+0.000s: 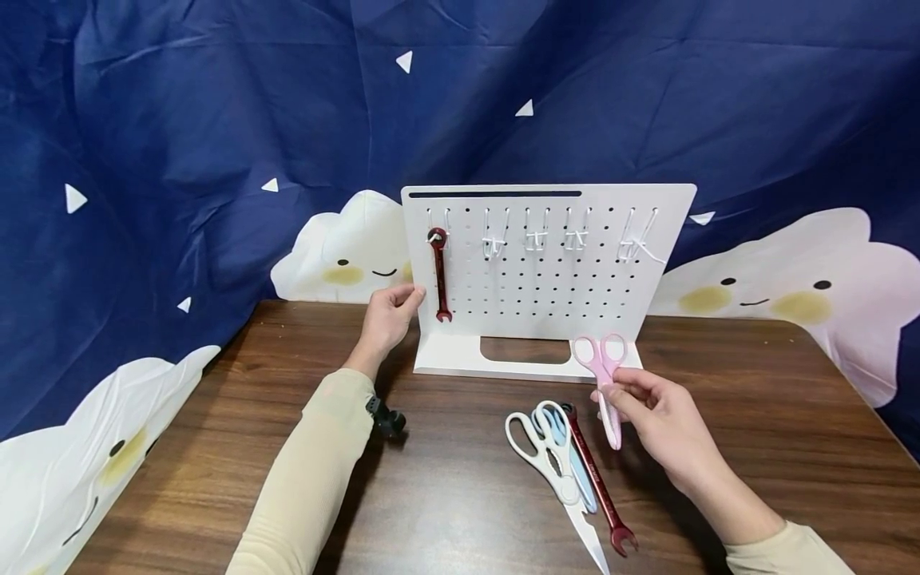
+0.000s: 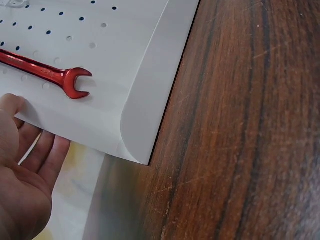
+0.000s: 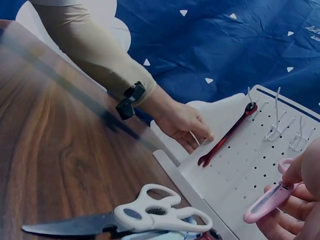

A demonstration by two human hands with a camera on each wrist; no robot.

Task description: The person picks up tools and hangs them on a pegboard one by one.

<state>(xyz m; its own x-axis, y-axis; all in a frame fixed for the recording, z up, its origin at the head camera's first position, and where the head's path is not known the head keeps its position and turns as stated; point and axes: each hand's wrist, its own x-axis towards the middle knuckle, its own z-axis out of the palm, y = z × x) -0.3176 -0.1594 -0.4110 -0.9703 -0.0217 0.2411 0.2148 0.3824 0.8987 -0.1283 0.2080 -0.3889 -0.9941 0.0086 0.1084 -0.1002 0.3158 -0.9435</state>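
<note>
My left hand holds the left edge of the white pegboard, its thumb in front and fingers behind, as the left wrist view shows. Close to it, a red wrench hangs from a hook, open jaw down. My right hand pinches pink scissors by the blade part, handle loops up, before the pegboard's lower right corner. On the table below lie white kitchen scissors, overlapping light blue scissors, and beside them a second red wrench.
Several more white wire hooks stick out along the pegboard's upper part. The board's white base stands on the brown wooden table. A blue cloth with clouds and triangles hangs behind. A black device sits on my left wrist.
</note>
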